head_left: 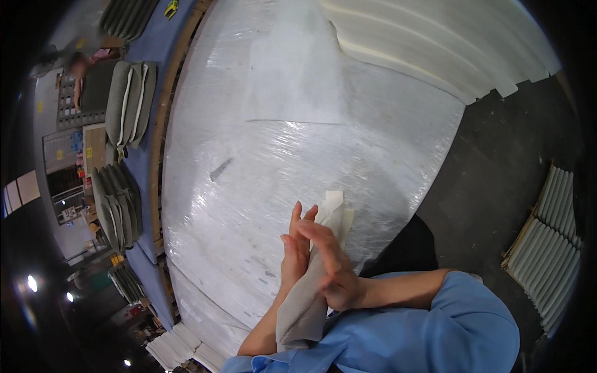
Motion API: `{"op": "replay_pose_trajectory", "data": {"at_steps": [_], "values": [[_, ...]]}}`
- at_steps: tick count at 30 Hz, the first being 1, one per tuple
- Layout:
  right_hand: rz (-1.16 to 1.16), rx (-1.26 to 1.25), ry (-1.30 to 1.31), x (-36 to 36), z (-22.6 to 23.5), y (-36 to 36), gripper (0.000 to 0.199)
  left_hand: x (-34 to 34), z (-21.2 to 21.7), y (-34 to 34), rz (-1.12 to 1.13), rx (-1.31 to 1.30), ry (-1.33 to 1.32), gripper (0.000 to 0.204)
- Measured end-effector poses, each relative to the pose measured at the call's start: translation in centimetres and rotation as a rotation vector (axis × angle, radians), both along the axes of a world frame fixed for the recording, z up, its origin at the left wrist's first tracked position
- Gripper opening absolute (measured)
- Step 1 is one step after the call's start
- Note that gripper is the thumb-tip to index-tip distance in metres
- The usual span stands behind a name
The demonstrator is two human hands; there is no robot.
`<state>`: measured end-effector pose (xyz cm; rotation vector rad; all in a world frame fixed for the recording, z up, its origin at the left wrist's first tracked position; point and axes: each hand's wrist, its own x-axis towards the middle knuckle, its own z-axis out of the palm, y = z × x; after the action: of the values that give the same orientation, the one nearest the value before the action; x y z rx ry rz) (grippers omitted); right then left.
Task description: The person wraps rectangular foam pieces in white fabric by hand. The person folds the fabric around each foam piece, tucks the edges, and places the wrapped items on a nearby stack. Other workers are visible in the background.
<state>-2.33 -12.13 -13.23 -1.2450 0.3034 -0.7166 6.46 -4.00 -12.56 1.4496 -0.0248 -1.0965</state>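
A long, narrow grey fabric piece like a cushion (303,308) leans between my forearms, its lower end against my blue shirt. Its far end shows a pale strip (334,198). Along its left side lies my left hand (296,255), fingers stretched upward and thumb apart. My right hand (333,268) reaches across the top of the piece from the right, with its fingers extended toward the left hand. Neither hand is wrapped round anything that I can see. The right hand covers part of the piece's middle.
Clear plastic film covers the large pale surface (267,161) before me. White foam sheets (429,37) are stacked at the far right. Grey cushions (129,102) stand along a blue-covered table (148,130) on the left. Another stack of pale pieces (540,255) sits on the right.
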Motion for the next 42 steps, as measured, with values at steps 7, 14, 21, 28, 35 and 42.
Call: {"op": "replay_pose_trajectory", "data": {"at_steps": [7,14,21,28,35,42], "values": [[0.235,0.033,0.009,2.5,0.1,-0.9,0.096,0.1,1.4,-0.5,0.071,-0.007,-0.032,0.090],[0.071,0.403,0.254,0.9,-7.7,-3.6,0.061,2.8,-7.7,5.1,-0.012,0.148,0.044,0.085],[0.246,-0.160,0.616,-0.6,-18.0,-3.5,0.022,3.8,-16.0,8.1,-0.128,0.437,-0.200,0.057],[0.217,-0.385,0.684,-0.4,-18.1,-4.2,0.011,2.7,-17.7,7.6,-0.153,0.631,-0.490,0.032],[0.200,-0.402,0.744,-4.7,-15.9,-2.4,0.015,-0.5,-13.3,4.8,-0.177,0.598,-0.883,0.023],[0.175,-0.252,0.833,-13.9,-12.7,-2.4,0.012,-5.1,-9.7,1.0,-0.521,0.525,-0.958,0.018]]}}
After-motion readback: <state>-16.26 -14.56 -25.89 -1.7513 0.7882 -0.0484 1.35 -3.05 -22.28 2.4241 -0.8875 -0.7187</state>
